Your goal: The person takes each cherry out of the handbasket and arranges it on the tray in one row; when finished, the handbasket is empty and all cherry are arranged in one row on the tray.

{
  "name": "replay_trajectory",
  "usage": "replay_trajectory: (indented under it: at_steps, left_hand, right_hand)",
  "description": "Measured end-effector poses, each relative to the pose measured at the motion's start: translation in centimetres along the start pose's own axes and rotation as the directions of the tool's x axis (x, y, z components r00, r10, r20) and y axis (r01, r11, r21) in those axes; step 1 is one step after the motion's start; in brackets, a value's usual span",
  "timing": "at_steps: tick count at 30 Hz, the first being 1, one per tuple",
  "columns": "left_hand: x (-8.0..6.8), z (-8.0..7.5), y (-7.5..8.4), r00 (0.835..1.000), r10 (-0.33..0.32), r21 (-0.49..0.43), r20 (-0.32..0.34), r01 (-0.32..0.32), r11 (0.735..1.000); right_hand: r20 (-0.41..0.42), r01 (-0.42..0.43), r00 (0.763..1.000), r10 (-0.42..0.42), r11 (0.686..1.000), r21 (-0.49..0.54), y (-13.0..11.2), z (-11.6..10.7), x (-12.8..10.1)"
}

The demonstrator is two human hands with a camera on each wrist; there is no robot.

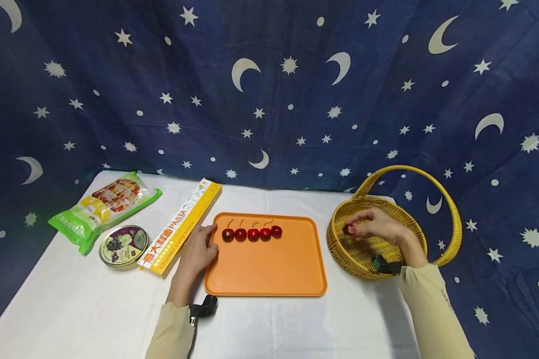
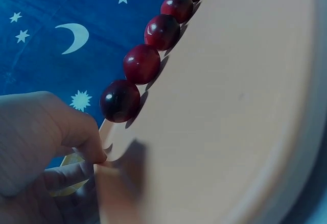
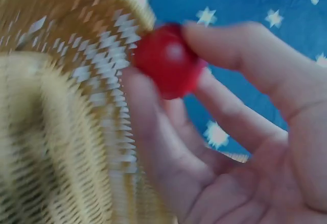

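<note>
Cherry in hand: we have one red cherry (image 1: 348, 230) pinched between the thumb and fingertips of the right hand (image 1: 377, 227), over the inside of the basket.
Right hand: we see its fingers (image 3: 240, 55) curled round that cherry (image 3: 167, 66), with the woven wall right beside them; the wrist view is blurred.
Basket: we find the yellow wicker basket (image 1: 341, 249) under the right hand, handle arching over it.
Left hand: our left hand (image 1: 197, 252) rests at the near left edge of the tray (image 1: 269, 269), fingers fairly straight and touching the rim, gripping nothing.
Cherries in a row: we count five cherries (image 1: 253, 233) lined up side by side just beyond the left hand's fingertips, stems up; the wrist view shows the nearest one (image 2: 120, 100) close to the thumb.
Beside the left hand: a long yellow pasta box (image 1: 181, 227) lies just to its outer side, then a round tin (image 1: 123, 246) and a green packet (image 1: 103, 204) further out.
</note>
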State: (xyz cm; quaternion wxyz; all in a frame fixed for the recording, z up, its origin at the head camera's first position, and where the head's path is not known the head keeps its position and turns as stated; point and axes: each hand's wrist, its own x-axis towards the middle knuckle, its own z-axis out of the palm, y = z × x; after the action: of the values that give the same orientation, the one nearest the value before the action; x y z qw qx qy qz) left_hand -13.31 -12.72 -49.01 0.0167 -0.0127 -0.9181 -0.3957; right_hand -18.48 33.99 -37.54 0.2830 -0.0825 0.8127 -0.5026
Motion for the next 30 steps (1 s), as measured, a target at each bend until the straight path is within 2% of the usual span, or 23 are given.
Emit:
replay_trajectory:
  at_steps: [3,5,10,15,18,20,22,24,27,30]
  left_hand:
    - [0.0,-0.1,-0.1,1.000,0.003,-0.003,-0.002,-0.003,1.000]
    - [0.1,-0.1,-0.1,1.000,0.004,-0.001,-0.001,-0.004,1.000]
    - [0.2,0.0,-0.2,1.000,0.001,0.004,0.000,-0.001,1.000]
    - [0.2,-0.1,-0.2,1.000,-0.007,0.006,0.002,0.007,1.000]
    - [0.3,-0.2,-0.1,1.000,-0.009,0.005,0.003,0.009,1.000]
    - [0.3,-0.2,-0.1,1.000,-0.003,0.001,-0.001,0.003,1.000]
    - [0.3,-0.2,-0.1,1.000,0.009,-0.004,-0.014,-0.009,1.000]
    - [0.2,-0.1,-0.1,1.000,0.019,-0.007,-0.023,-0.019,1.000]
    - [0.0,0.1,-0.2,0.999,0.025,-0.012,-0.028,-0.025,1.000]
    - [-0.2,0.3,-0.3,0.999,0.026,-0.017,-0.027,-0.026,1.000]
  right_hand:
    - [-0.097,0.088,0.992,-0.086,0.996,0.013,-0.9,1.0,0.6]
    - [-0.141,0.112,0.984,-0.105,0.993,0.039,-1.5,2.0,1.2]
    - [-0.226,0.103,0.971,-0.080,0.990,0.094,-2.9,4.9,3.0]
    - [-0.285,0.093,0.957,-0.062,0.991,0.095,-3.3,7.7,4.9]
    - [-0.296,0.118,0.951,-0.091,0.990,0.075,-3.1,9.3,6.0]
    - [-0.304,0.146,0.943,-0.134,0.989,0.017,-2.9,10.4,6.6]
    - [-0.298,0.191,0.931,-0.212,0.977,-0.097,-2.4,11.4,7.2]
    - [-0.291,0.229,0.912,-0.289,0.947,-0.225,-1.8,12.5,7.7]
    - [-0.291,0.234,0.885,-0.363,0.888,-0.395,-0.5,13.8,8.2]
    - [-0.306,0.212,0.865,-0.397,0.843,-0.494,0.7,14.7,8.7]
